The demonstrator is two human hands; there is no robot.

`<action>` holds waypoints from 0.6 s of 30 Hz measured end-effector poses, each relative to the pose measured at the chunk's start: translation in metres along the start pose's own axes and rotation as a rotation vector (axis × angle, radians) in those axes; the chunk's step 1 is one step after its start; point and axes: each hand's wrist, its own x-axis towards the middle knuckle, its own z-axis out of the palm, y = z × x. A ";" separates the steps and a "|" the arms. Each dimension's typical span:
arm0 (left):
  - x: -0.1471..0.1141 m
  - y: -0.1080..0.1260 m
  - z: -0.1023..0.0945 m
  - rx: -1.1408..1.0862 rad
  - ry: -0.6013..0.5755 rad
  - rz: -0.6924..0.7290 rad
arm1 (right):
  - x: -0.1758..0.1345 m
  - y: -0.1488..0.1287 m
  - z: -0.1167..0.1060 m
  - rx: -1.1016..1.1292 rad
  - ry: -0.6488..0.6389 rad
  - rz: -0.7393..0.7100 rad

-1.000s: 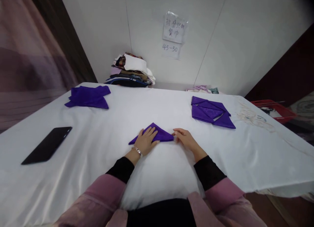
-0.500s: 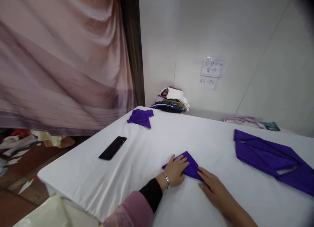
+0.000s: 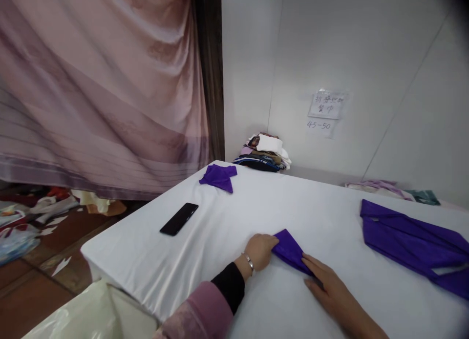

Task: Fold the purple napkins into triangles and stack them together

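Observation:
A folded purple cloth napkin point(image 3: 289, 251) lies on the white-covered table, one corner pointing away from me. My left hand point(image 3: 259, 251), with a silver bracelet at the wrist, is closed on the napkin's left end, fingers curled over it. At the opposite end, my right hand point(image 3: 328, 280) has its fingers on the napkin's lower right corner, the thumb just below. The corner runs in between thumb and fingers, where it is partly hidden.
A black phone point(image 3: 179, 219) lies to the left. Behind it sits a folded purple cloth point(image 3: 219, 177), and a larger purple cloth point(image 3: 414, 243) lies at the right. Stacked clothes point(image 3: 264, 153) stand by the wall past the table point(image 3: 124, 261). A pink curtain point(image 3: 110, 85) hangs at left.
My left hand went from lying flat on the napkin to gripping its left end, which now looks narrower. My right hand stays at the right corner. The view has shifted slightly left.

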 end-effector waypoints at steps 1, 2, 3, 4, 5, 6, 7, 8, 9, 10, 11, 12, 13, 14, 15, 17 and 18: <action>0.000 0.001 -0.003 -0.018 0.011 -0.021 | 0.000 -0.001 -0.002 0.020 0.021 -0.002; 0.001 0.001 -0.007 -0.034 0.019 -0.038 | 0.000 -0.004 -0.003 0.043 0.042 -0.006; 0.002 0.000 -0.011 -0.056 0.023 -0.047 | 0.000 -0.006 -0.005 0.071 0.062 -0.009; 0.003 -0.001 -0.015 -0.083 0.023 -0.050 | 0.000 -0.009 -0.008 0.106 0.080 -0.009; 0.004 -0.002 -0.020 -0.113 0.023 -0.057 | 0.000 -0.012 -0.010 0.151 0.096 -0.010; 0.006 -0.004 -0.026 -0.172 0.013 -0.075 | 0.000 -0.016 -0.012 0.204 0.113 0.008; 0.007 -0.006 -0.033 -0.231 -0.019 -0.083 | 0.000 -0.019 -0.014 0.267 0.147 0.042; 0.008 -0.008 -0.040 -0.284 -0.065 -0.084 | 0.001 -0.023 -0.017 0.334 0.184 0.081; 0.009 -0.010 -0.048 -0.326 -0.109 -0.085 | 0.001 -0.026 -0.020 0.404 0.216 0.120; 0.009 -0.012 -0.056 -0.364 -0.161 -0.091 | 0.001 -0.030 -0.023 0.477 0.244 0.159; 0.009 -0.013 -0.064 -0.407 -0.226 -0.101 | 0.002 -0.033 -0.027 0.553 0.262 0.196; 0.009 -0.014 -0.071 -0.463 -0.294 -0.121 | 0.002 -0.037 -0.031 0.629 0.276 0.230; 0.008 -0.014 -0.078 -0.537 -0.369 -0.141 | 0.002 -0.040 -0.036 0.705 0.287 0.259; 0.008 -0.014 -0.083 -0.618 -0.449 -0.160 | 0.003 -0.042 -0.040 0.781 0.294 0.283; 0.008 -0.014 -0.088 -0.701 -0.530 -0.178 | 0.004 -0.044 -0.044 0.855 0.298 0.302; 0.009 -0.015 -0.090 -0.837 -0.681 -0.208 | 0.005 -0.047 -0.048 0.987 0.286 0.331; 0.010 -0.017 -0.089 -0.876 -0.746 -0.224 | 0.006 -0.047 -0.049 1.044 0.270 0.353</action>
